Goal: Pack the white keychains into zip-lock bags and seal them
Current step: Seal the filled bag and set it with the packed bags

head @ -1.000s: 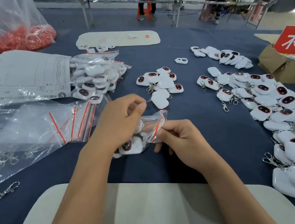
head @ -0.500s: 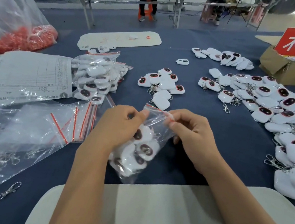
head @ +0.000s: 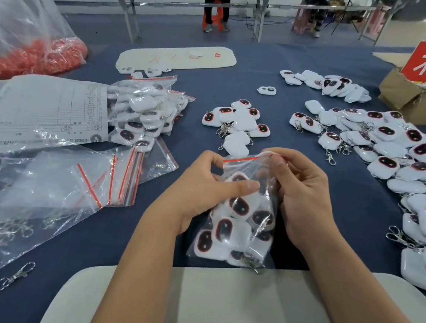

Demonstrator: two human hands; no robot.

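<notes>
Nearest the camera lies a flat cream board with rounded corners (head: 236, 320), scrawled with red marks, and just above its far edge both hands hold up a small clear zip-lock bag with a red seal strip (head: 242, 214). The left hand (head: 201, 190) pinches the left end of the seal, its thumb laid across the film; the right hand (head: 302, 196) curls round the right side and nips the top corner. That grip likely keeps the mouth taut so the strip can be pressed shut. Inside, glossy white rounded keychains with dark oval windows (head: 235, 221) sag to the bottom, a metal clasp poking at the lower corner. To the left, crinkled empty zip-lock bags (head: 116, 173) fan over the dark blue cloth table (head: 344, 211), within easy reach. Beyond the hands sits a small cluster of loose keychains (head: 236, 121); a far larger heap (head: 408, 166) spreads to the right. Farther left, a stack of filled bags (head: 144, 110) rests beside a printed paper form (head: 47, 114).
</notes>
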